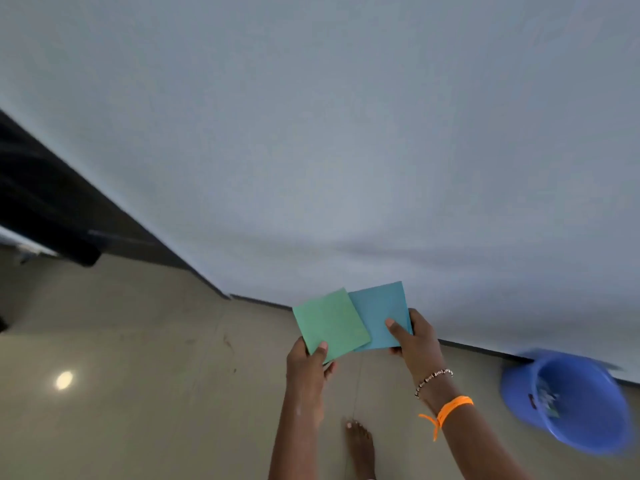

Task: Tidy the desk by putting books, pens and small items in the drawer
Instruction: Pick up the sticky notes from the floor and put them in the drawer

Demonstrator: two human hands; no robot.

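Note:
Two small flat pads are held up in front of a pale wall. My left hand [310, 358] pinches the lower corner of the green pad [329, 322], thumb on its face. My right hand [414, 337] grips the blue pad [377, 308] at its right edge, thumb pressed on the front. The green pad overlaps the blue one's left side. No desk or drawer is in view.
A blue plastic bucket [585, 400] with something inside stands on the beige tiled floor [138, 375] at the right, against the wall. A dark furniture piece [45, 202] runs along the left. My bare foot [360, 445] is below the hands.

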